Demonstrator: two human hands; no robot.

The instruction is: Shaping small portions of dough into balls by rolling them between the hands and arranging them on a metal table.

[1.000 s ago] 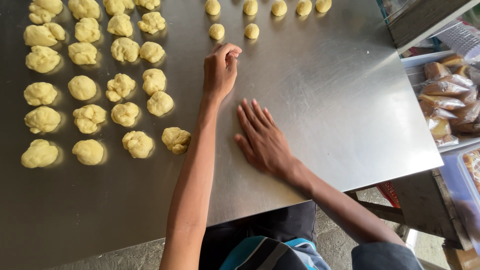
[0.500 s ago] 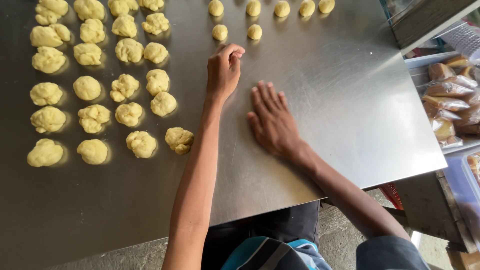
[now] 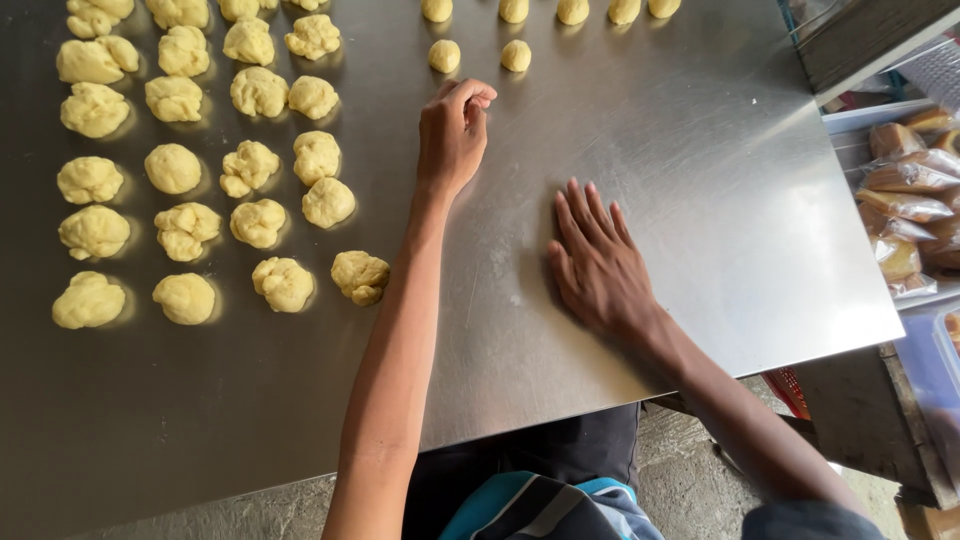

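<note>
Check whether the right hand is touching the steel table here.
Touching. The head view shows the right hand lying palm-down, fingers spread flat on the steel table, with no gap or shadow beneath it.

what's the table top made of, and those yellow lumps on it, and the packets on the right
Table top: looks like brushed stainless steel, grey with fine scratch lines and soft reflections of the lumps.
Yellow lumps: apparently raw dough, pale yellow, matte, with knobbly folds.
Packets: seemingly clear glossy plastic film with glare, over brown contents, possibly baked goods.
</note>
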